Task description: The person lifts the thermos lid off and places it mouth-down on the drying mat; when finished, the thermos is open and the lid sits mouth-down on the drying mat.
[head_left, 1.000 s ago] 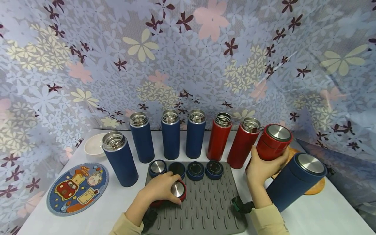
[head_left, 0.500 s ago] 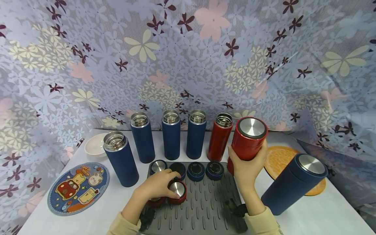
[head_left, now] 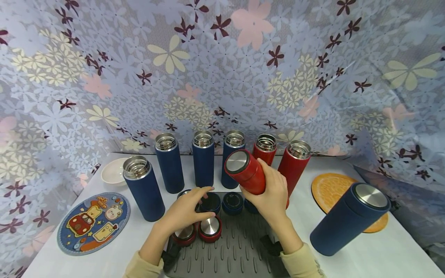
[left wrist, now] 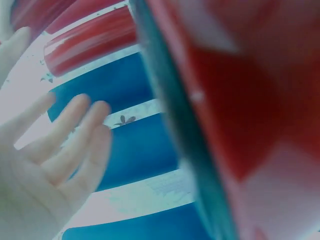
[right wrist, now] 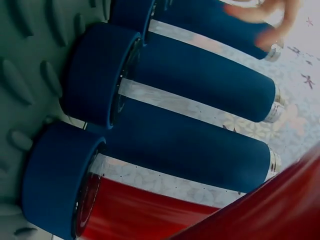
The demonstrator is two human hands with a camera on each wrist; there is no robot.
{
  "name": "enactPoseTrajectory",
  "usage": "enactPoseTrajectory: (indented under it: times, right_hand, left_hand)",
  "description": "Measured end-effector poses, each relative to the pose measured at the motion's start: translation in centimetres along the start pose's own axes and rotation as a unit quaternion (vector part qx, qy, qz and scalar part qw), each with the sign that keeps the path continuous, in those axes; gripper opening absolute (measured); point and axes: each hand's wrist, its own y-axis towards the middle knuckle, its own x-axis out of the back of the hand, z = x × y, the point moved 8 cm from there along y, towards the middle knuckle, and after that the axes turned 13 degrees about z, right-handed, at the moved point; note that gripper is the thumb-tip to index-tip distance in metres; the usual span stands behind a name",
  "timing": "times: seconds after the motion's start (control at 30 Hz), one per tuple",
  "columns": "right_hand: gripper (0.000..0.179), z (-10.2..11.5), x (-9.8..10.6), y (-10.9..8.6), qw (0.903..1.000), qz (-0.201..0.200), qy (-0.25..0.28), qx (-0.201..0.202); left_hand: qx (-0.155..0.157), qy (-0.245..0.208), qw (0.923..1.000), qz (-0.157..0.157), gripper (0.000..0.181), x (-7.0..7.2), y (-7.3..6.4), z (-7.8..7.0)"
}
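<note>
My right hand (head_left: 269, 191) grips a red thermos (head_left: 248, 175) with its steel-topped lid on. The thermos is raised over the far part of the grey ridged mat (head_left: 240, 243), its lid end tipped left toward my left hand. The left hand (head_left: 185, 208) hovers above the mat's left side, fingers spread and holding nothing; they also show in the left wrist view (left wrist: 65, 160). Two red lids (head_left: 210, 227) lie below it. Behind them sits a row of blue lids (head_left: 233, 202), partly covered by both hands.
Several open blue thermoses (head_left: 204, 162) and two open red ones (head_left: 295, 162) stand at the back. A lidded blue thermos (head_left: 347, 220) stands right, before an orange round mat (head_left: 323, 189). A cartoon round mat (head_left: 92, 224) and a white bowl (head_left: 112, 172) are left.
My right hand has carried the red thermos left from beside the lidded blue thermos and tipped it. The left hand has let go of a red lid and lifted with fingers spread.
</note>
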Motion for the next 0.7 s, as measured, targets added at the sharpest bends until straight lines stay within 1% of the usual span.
enactPoseTrajectory:
  times: [0.07,0.13,0.2,0.27,0.33,0.4,0.47,0.53,0.6,0.7]
  right_hand:
    - [0.08,0.6,-0.6,0.0,0.999,0.023,-0.029,0.025]
    - [0.081,1.2,-1.1,0.1,0.9962,0.049,-0.054,0.048]
    - [0.081,1.8,-1.6,0.1,0.9913,0.071,-0.078,0.079]
    - [0.081,2.5,-2.1,0.1,0.9834,0.097,-0.102,0.114]
    - [0.082,3.1,-2.6,0.0,0.9721,0.119,-0.13,0.154]
    - [0.083,3.7,-3.1,-0.3,0.9576,0.137,-0.163,0.194]
    - [0.085,4.2,-3.5,-0.5,0.9439,0.148,-0.188,0.227]
    - [0.085,4.6,-3.7,-0.7,0.9349,0.155,-0.201,0.248]
    - [0.084,4.7,-3.8,-0.8,0.9309,0.159,-0.205,0.257]
    - [0.083,4.8,-3.8,-0.8,0.9335,0.16,-0.195,0.255]
  left_hand:
    - [-0.005,-0.034,0.9992,-0.023,0.076,0.5,-0.2,-0.2]
    - [-0.018,-0.072,0.9961,-0.048,0.087,1.1,-0.4,-0.4]
    - [-0.034,-0.113,0.9904,-0.072,0.095,1.6,-0.6,-0.6]
    - [-0.063,-0.142,0.9835,-0.093,0.101,2.1,-1.0,-1.0]
    - [-0.093,-0.149,0.9785,-0.108,0.104,2.6,-1.3,-1.4]
    - [-0.122,-0.145,0.9751,-0.117,0.102,2.9,-1.5,-1.8]
    - [-0.143,-0.132,0.974,-0.116,0.096,3.0,-1.6,-2.1]
    - [-0.157,-0.124,0.9733,-0.113,0.088,3.0,-1.7,-2.3]
    - [-0.165,-0.123,0.9725,-0.108,0.078,2.9,-1.6,-2.4]
    - [-0.178,-0.123,0.9696,-0.113,0.067,3.0,-1.7,-2.5]
